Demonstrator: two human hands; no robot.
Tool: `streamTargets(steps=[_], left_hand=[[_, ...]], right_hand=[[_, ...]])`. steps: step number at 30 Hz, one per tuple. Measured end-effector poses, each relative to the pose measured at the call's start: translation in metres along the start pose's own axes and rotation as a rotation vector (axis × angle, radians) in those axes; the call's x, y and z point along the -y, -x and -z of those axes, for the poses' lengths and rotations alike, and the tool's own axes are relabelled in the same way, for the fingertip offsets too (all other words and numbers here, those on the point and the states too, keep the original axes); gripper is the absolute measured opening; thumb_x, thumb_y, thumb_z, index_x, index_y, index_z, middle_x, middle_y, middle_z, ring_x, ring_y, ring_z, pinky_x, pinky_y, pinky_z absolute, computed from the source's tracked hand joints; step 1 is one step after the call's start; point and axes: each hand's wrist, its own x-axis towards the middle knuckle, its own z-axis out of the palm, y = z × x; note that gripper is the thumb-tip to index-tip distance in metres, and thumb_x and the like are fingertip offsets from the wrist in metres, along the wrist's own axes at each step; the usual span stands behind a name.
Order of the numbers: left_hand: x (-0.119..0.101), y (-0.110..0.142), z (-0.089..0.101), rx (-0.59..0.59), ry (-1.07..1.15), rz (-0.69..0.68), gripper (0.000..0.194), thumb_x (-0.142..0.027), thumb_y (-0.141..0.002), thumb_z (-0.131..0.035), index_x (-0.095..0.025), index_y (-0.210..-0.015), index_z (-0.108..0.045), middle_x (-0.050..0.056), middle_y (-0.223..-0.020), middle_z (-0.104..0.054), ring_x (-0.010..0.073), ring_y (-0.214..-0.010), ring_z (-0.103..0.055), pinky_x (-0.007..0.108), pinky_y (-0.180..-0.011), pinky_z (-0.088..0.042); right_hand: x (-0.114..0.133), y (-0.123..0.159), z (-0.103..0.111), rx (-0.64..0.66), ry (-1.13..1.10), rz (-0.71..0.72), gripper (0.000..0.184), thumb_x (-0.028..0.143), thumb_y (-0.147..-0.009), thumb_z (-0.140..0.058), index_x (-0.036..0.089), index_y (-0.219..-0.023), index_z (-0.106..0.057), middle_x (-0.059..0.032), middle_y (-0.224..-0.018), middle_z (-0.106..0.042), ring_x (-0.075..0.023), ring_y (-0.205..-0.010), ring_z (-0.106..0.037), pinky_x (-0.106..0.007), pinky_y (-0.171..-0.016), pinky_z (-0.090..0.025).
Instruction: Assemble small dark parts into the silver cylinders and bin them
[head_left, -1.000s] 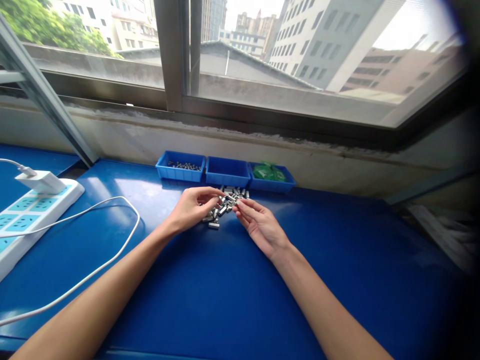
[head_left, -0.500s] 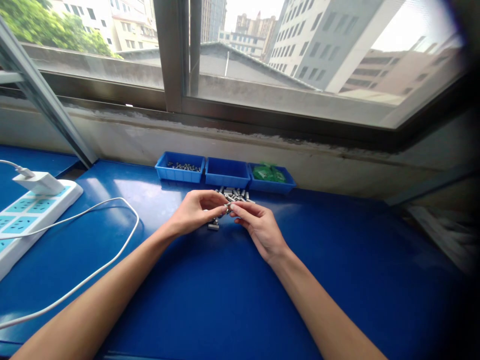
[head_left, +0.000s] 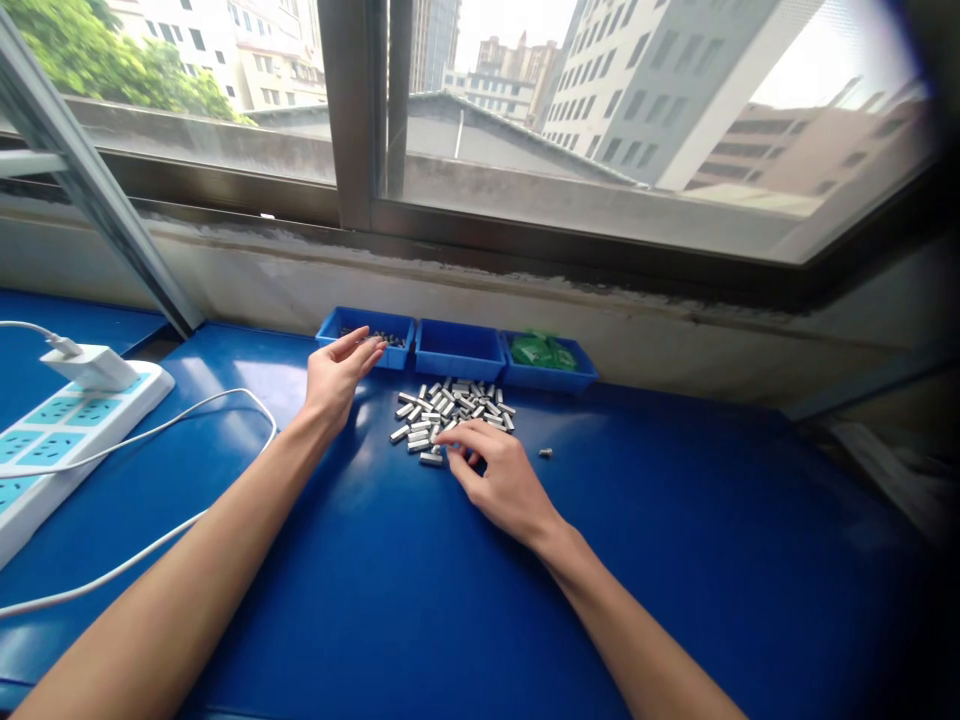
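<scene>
Your left hand [head_left: 335, 372] hovers in the upper middle of the frame, fingers spread and loosely extended, holding nothing; its fingertips [head_left: 369, 345] reach over the near rim of the leftmost blue tray [head_left: 331, 333], which holds a scatter of small dark screws [head_left: 384, 338]. Your right hand [head_left: 499, 478] rests on the blue tabletop [head_left: 420, 590] just below centre, its fingers curled together with the tips pressing down at the near edge of the pile of small metal cylinders [head_left: 454, 408]. Whether a piece is already pinched between thumb and forefinger you cannot tell from here; the fingertips hide that spot.

The pile lies up and slightly left of your right fingers, touching them, and to the right and below your left hand, a little apart from it. So the right hand is the nearer one to the cylinders, the left the nearer one to the screws. The cylinders lie flat on their sides, long axes pointing every way; the nearest loose one [head_left: 431, 459] sits just left of your right fingertips, its long axis running roughly left to right.

One stray small piece [head_left: 546, 453] lies alone to the right of your hand. The middle blue tray [head_left: 457, 350] looks bare inside, and the right tray [head_left: 581, 378] holds green packets [head_left: 538, 350]. A white power strip [head_left: 56, 440] with a plugged charger [head_left: 94, 367] and its cable [head_left: 225, 400] sits at the left edge.
</scene>
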Motion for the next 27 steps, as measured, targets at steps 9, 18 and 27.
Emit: streamTargets(steps=[9, 18, 27], left_hand=[[0.002, 0.03, -0.01, 0.272, -0.348, 0.011, 0.036, -0.036, -0.08, -0.069, -0.011, -0.104, -0.073, 0.011, -0.093, -0.076, 0.0191, -0.08, -0.072, 0.032, -0.08, -0.058], [0.002, 0.047, -0.02, 0.492, -0.542, -0.034, 0.028, -0.03, -0.085, -0.061, -0.014, -0.105, -0.073, 0.008, -0.096, -0.076, 0.0188, -0.082, -0.072, 0.027, -0.075, -0.056], [0.005, 0.053, -0.021, 0.603, -0.551, -0.017, 0.028, -0.031, -0.086, -0.06, -0.015, -0.104, -0.073, 0.008, -0.096, -0.077, 0.0215, -0.088, -0.073, 0.029, -0.079, -0.058]], right_hand=[[-0.006, 0.001, 0.004, 0.049, 0.114, 0.069, 0.022, 0.017, -0.091, -0.055, 0.025, -0.101, -0.072, -0.0059, -0.103, -0.07, -0.0217, -0.096, -0.065, -0.035, -0.085, -0.049], [-0.014, -0.004, 0.007, -0.079, -0.456, -0.322, 0.013, 0.031, -0.078, -0.076, 0.019, -0.084, -0.074, -0.0036, -0.083, -0.074, -0.018, -0.075, -0.066, -0.031, -0.073, -0.051], [-0.009, -0.011, 0.014, -0.269, -1.144, -0.575, 0.025, 0.023, -0.063, -0.088, 0.019, -0.086, -0.079, -0.0022, -0.088, -0.074, -0.0095, -0.073, -0.064, -0.021, -0.071, -0.053]])
